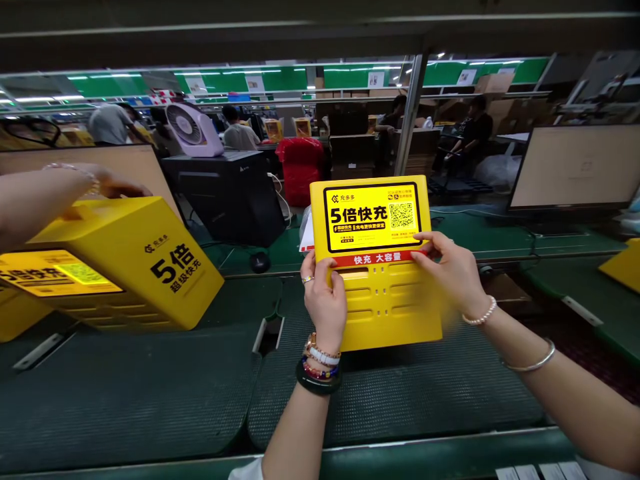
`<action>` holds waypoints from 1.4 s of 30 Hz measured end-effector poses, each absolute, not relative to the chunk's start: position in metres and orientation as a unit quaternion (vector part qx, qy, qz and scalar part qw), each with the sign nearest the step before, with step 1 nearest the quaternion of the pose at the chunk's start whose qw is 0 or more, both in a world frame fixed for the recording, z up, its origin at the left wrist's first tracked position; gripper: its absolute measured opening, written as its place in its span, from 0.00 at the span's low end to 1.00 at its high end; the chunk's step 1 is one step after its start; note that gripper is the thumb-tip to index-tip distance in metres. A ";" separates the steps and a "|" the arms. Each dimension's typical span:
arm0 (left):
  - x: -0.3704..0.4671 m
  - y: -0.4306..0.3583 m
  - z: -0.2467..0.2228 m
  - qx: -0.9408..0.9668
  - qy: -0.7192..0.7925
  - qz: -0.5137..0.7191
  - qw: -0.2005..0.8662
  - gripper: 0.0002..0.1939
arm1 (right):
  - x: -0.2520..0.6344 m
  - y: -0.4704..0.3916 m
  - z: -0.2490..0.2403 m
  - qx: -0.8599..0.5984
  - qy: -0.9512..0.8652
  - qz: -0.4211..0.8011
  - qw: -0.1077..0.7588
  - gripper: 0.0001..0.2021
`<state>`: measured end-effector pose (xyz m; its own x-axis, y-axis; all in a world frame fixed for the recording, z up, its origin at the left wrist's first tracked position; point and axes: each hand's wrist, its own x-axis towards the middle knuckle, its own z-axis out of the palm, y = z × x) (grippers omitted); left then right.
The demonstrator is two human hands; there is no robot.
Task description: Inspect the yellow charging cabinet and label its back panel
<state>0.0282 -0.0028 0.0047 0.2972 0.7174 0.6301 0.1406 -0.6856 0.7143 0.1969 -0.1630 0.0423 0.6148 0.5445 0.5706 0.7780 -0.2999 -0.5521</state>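
Note:
A yellow power bank charging cabinet stands on the green mat in front of me, its front turned my way. Across it, below the black-framed label with a QR code, runs a red sticker strip with white characters. At the strip's left end, my left hand has its fingers bent and closed at the strip and the cabinet's edge. My right hand pinches the strip's right end between thumb and fingers. Whether the strip is fully stuck down I cannot tell.
On the left, another person's hand rests atop a second yellow cabinet, which is tilted. Behind stand a black computer case with a fan, a mouse and a monitor. A slot opens between the mats.

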 end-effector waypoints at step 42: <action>0.034 -0.005 0.009 0.755 0.285 0.515 0.288 0.12 | 0.206 -0.161 0.041 -0.752 -0.433 -0.113 0.484 0.15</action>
